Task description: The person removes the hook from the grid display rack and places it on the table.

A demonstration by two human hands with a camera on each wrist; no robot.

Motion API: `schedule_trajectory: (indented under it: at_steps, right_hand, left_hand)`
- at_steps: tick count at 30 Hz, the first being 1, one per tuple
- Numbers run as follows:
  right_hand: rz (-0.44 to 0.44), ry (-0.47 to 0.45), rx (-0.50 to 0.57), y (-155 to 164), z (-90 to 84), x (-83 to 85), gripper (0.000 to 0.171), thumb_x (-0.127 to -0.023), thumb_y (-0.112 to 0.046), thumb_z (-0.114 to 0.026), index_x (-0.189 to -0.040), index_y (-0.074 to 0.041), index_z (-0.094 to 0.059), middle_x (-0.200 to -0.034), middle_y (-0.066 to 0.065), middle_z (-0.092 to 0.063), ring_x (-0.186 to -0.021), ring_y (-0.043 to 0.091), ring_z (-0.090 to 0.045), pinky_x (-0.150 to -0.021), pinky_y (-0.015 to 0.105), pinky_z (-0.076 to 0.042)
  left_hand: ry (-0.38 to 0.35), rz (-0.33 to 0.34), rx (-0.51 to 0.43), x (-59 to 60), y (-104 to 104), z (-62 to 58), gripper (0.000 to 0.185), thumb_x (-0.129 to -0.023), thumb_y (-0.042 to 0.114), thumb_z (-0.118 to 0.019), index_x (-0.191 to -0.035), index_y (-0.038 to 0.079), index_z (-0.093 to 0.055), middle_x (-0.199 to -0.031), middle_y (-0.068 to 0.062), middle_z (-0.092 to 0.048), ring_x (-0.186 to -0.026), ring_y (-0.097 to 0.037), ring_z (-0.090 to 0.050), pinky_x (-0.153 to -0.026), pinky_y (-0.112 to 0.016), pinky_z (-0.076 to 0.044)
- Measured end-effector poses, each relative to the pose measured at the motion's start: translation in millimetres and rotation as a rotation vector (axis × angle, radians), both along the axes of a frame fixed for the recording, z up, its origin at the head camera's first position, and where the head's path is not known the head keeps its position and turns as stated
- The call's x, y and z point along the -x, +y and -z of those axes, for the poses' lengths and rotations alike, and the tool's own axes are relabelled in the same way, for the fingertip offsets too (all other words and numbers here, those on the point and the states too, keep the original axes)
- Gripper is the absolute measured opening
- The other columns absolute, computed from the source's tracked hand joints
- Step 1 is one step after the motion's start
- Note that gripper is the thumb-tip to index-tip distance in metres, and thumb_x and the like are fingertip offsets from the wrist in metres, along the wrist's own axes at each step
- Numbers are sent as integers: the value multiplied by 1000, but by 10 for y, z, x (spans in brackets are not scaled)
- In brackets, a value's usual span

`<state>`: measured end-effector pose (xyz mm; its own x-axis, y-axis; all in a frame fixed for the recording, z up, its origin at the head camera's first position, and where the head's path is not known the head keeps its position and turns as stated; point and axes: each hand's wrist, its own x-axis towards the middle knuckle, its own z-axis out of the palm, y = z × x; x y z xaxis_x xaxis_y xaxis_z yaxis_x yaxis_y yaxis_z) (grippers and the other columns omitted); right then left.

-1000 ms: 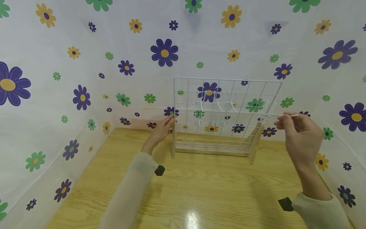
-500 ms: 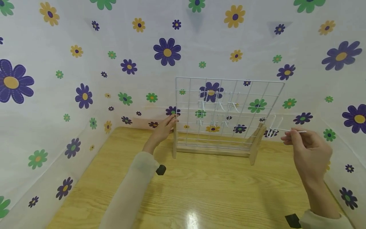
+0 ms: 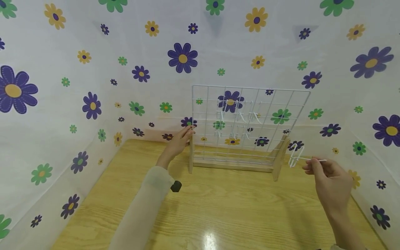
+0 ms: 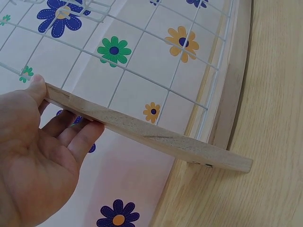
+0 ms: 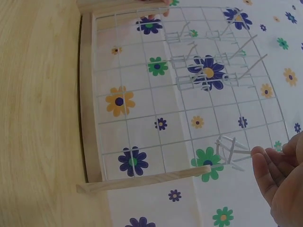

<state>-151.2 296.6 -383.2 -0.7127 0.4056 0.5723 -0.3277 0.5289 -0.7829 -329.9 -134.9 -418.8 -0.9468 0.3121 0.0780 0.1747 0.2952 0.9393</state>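
Pinching a small white wire hook (image 3: 297,156) by its straight end, the right hand (image 3: 331,180) holds it in the air just off the right side of the white wire grid panel (image 3: 247,121), clear of the mesh and above the light wooden counter (image 3: 218,208). Thumb and fingers (image 3: 314,166) are closed narrow on the stem, with the bent prongs pointing at the grid.

The left hand (image 3: 178,140) is on the grid's left wooden upright (image 4: 142,130), thumb on top and fingers curled underneath, steadying the stand. A few more white hooks (image 3: 239,116) hang near the middle of the grid.

My take on doing this bit well: keep that left grip firm so the stand doesn't tip, hold the hook level, and keep the pinch close to the tip of the stem so the prongs don't snag the grid's right wooden leg (image 3: 279,156).
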Motion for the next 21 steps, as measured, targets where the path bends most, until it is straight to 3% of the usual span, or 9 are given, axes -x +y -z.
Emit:
schedule_trajectory:
  at_steps: [8,15,21]
  right_hand:
    - [-8,-44,4,9,212,-47,12,-100,-1,-67,-101,10,-72,-81,-16,-73,-66,-3,-69,-63,10,-57]
    - [-51,-11,15,10,362,-47,10,-98,5,-66,-101,14,-69,-83,-14,-73,-67,0,-70,-62,14,-59]
    - [-39,-59,36,27,471,-73,11,-99,4,-65,-100,14,-70,-81,-10,-74,-65,1,-70,-62,14,-59]
  left_hand:
    - [-1,-4,-2,13,3,19,57,-114,38,-37,-166,16,-25,-161,-14,-41,-149,-33,-36,-117,-47,-41]
    - [6,-8,6,-6,2,11,57,-114,39,-37,-165,17,-26,-161,-13,-42,-149,-33,-36,-116,-46,-42]
    - [12,0,2,4,13,8,57,-114,38,-37,-166,16,-25,-161,-14,-41,-150,-33,-35,-116,-46,-42]
